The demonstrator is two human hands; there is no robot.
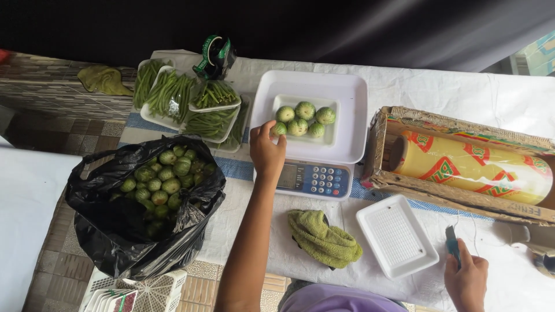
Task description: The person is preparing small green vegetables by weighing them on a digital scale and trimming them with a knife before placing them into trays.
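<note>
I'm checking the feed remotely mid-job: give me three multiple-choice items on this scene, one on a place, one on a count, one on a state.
1. Where do the loose round green eggplants sit?
A. In the black bag
B. In the cardboard box
C. On the towel

2. How many eggplants lie in the tray on the scale?
A. Two
B. Nine
C. Five

3. What is the left hand doing?
A. Resting flat on the floor
B. Touching an eggplant at the tray's edge
C. Holding the blue tool

Answers: 1 A, the open bag is full of them. 2 C, five are countable. 3 B, its fingertips meet that eggplant.
</note>
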